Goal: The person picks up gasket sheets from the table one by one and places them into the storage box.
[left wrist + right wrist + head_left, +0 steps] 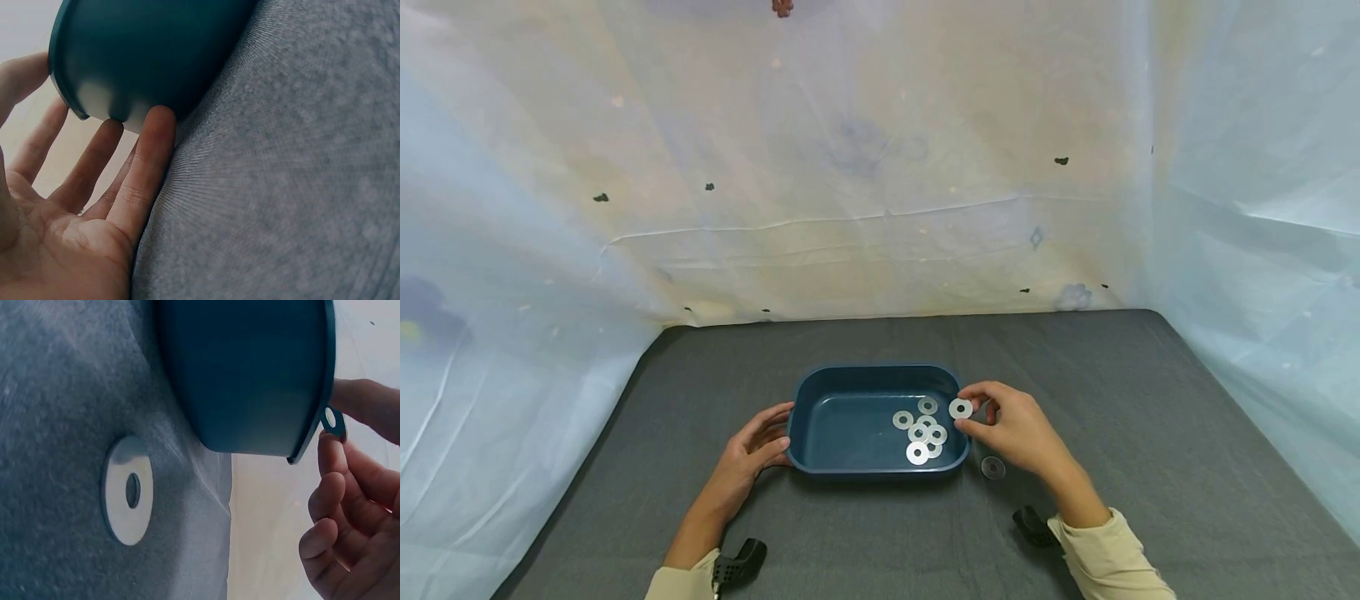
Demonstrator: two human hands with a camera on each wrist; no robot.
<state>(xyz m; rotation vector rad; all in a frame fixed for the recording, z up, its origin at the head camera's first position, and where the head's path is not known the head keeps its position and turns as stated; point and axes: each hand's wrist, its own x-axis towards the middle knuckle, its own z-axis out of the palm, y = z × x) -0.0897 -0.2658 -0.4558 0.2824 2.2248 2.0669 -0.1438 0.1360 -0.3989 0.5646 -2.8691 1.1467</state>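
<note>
Washer in hand: a flat metal washer [960,408] sits pinched between thumb and fingertips, held over the right rim of the tray, just above the pile inside.
Right hand: the right hand [1011,427] curls round that washer, its wrist resting low by the tray so the ring hangs over the edge.
Tray: a dark blue tray [820,387] stands on the mat in front of the person, long side facing them.
Washers inside: several washers [921,432] lie overlapping in the tray's right half, under the held one.
Spare washer: one more washer [992,467] lies flat on the mat, just beside the tray's right corner.
Left hand: the left hand [758,446] lies wide, straight fingers pressed to the tray's left wall, seemingly steadying it.
Mat: grey cloth [1150,467] covers the table.
</note>
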